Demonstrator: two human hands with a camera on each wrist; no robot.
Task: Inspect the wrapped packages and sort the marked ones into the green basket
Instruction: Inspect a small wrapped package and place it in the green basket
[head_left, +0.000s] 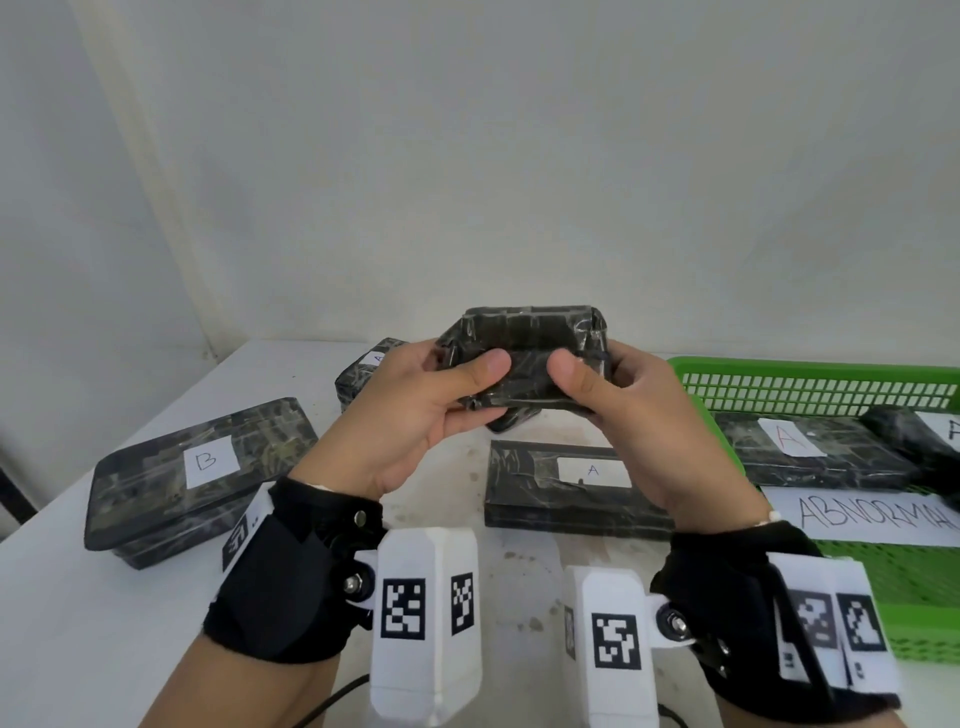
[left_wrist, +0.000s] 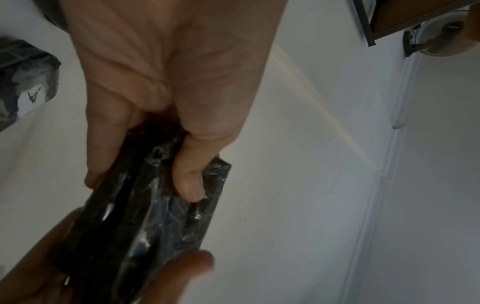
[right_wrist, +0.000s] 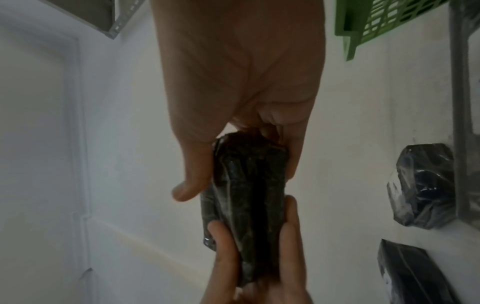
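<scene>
Both hands hold one dark wrapped package (head_left: 524, 358) in the air above the table's middle. My left hand (head_left: 431, 400) grips its left end, thumb on the near face. My right hand (head_left: 618, 405) grips the right end the same way. No label shows on the faces turned toward me. The wrist views show the package (left_wrist: 145, 209) (right_wrist: 246, 197) pinched between thumbs and fingers from both ends. The green basket (head_left: 810, 384) stands at the right and holds a package labelled A (head_left: 810, 452) and another dark package (head_left: 914, 441).
On the white table (head_left: 104, 623) lie a package labelled B (head_left: 202, 473) at the left, a package labelled A (head_left: 566, 483) under my hands, and another package (head_left: 363, 371) further back. A paper sign reading ABNORMAL (head_left: 872, 514) lies in the basket. A wall stands behind.
</scene>
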